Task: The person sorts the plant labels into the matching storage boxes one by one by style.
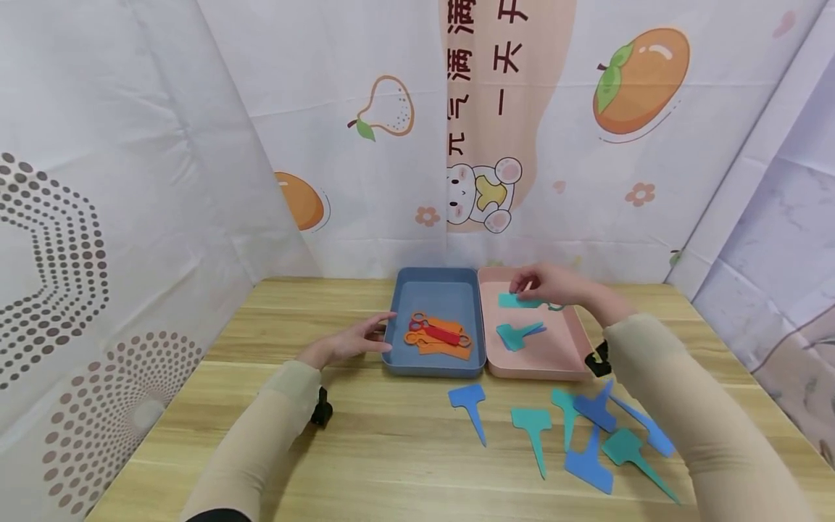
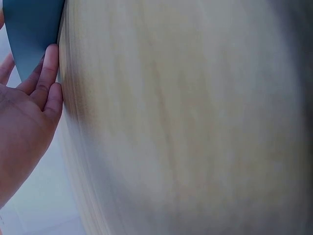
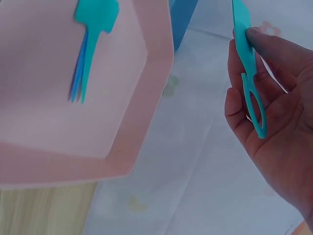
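My right hand (image 1: pixel 548 284) pinches a teal plastic tag with a ring-shaped end (image 1: pixel 518 301) between thumb and fingers, above the far part of the pink tray (image 1: pixel 564 355). The right wrist view shows the thumb pressing the tag's flat part (image 3: pixel 242 34), its loop near the palm. Below it in that tray lie teal and blue T-shaped plant labels (image 1: pixel 514 337), partly overlapping. With loosely extended fingers my left hand (image 1: pixel 349 342) touches the left side of the blue tray (image 1: pixel 420 296). Orange ring-ended tags (image 1: pixel 450 350) and a red one (image 1: pixel 442 334) lie piled in the blue tray.
The trays stand side by side near the table's back edge, before a printed curtain (image 1: pixel 365 181). On the wooden table (image 1: pixel 391 449) in front, a blue T-shaped label (image 1: pixel 467 396), a teal one (image 1: pixel 531 420) and several others lie scattered, some under the right forearm.
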`<state>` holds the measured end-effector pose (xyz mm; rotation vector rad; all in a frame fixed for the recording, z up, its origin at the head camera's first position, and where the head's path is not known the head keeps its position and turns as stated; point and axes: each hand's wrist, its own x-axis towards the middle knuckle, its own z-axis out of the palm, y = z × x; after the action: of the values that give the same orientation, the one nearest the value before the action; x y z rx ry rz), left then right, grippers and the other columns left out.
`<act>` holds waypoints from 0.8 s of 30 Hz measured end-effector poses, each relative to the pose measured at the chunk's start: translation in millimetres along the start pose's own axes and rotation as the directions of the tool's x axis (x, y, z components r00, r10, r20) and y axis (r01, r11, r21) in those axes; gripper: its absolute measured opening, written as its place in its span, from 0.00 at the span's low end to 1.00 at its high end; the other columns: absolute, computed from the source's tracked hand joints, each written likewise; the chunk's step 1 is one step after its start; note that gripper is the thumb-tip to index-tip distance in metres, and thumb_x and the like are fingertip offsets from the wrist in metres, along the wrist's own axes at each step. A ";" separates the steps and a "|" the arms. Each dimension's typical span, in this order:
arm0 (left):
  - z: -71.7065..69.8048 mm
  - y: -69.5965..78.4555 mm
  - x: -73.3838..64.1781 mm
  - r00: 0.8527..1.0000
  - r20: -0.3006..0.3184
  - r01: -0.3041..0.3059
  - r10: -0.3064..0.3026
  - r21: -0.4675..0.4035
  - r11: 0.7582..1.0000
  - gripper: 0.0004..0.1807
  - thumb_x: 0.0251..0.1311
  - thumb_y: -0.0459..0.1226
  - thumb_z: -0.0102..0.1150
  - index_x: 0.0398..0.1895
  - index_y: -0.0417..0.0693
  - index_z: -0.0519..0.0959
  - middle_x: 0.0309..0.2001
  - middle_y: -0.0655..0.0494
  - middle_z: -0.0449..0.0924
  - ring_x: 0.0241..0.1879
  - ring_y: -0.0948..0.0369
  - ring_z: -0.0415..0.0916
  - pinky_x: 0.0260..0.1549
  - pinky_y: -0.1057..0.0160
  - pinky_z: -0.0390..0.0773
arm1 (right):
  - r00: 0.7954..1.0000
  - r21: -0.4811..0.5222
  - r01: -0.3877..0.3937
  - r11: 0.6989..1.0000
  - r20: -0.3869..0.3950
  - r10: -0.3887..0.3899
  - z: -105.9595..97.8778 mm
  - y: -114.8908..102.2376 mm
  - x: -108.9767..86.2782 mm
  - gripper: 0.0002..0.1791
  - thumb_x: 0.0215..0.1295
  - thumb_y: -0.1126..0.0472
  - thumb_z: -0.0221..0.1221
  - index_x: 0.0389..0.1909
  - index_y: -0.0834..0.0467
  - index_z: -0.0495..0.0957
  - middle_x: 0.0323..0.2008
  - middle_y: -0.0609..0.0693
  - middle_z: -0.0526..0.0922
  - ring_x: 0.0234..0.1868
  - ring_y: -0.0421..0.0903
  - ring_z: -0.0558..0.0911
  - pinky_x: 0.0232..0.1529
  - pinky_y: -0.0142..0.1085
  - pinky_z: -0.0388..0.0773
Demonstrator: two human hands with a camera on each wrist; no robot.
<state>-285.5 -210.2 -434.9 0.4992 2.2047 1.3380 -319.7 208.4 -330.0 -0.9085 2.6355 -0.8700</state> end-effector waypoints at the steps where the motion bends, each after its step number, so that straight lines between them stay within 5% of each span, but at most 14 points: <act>1: -0.1 -0.2 0.1 1.000 0.000 0.000 0.000 0.000 1.000 0.41 0.69 0.38 0.56 0.78 0.51 0.46 0.72 0.37 0.50 0.66 0.44 0.58 0.63 0.45 0.60 | 1.000 -0.004 0.009 1.000 -0.003 -0.009 1.4 -1.9 3.9 0.03 0.65 0.67 0.60 0.39 0.60 0.80 0.35 0.50 0.82 0.38 0.49 0.79 0.37 0.38 0.78; 15: -2.3 -1.8 1.0 1.000 0.006 -0.008 0.008 -0.003 1.000 0.41 0.68 0.38 0.57 0.78 0.52 0.46 0.73 0.37 0.49 0.67 0.44 0.57 0.64 0.45 0.60 | 0.998 0.109 0.002 0.994 0.064 -0.009 33.5 -18.2 41.3 0.03 0.67 0.65 0.60 0.40 0.57 0.80 0.42 0.50 0.79 0.43 0.51 0.77 0.39 0.43 0.79; 24: -0.1 2.5 -1.0 1.000 0.003 -0.011 0.011 0.004 1.000 0.41 0.69 0.37 0.56 0.78 0.50 0.46 0.73 0.36 0.49 0.67 0.43 0.57 0.64 0.45 0.60 | 0.993 -0.025 -0.035 0.999 0.113 0.038 57.0 -27.2 66.6 0.08 0.68 0.59 0.60 0.45 0.48 0.82 0.43 0.43 0.80 0.42 0.47 0.78 0.42 0.38 0.78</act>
<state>-284.7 -209.7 -432.4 0.5159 2.2058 1.3376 -337.0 123.5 -360.3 -0.8850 2.5622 -0.7574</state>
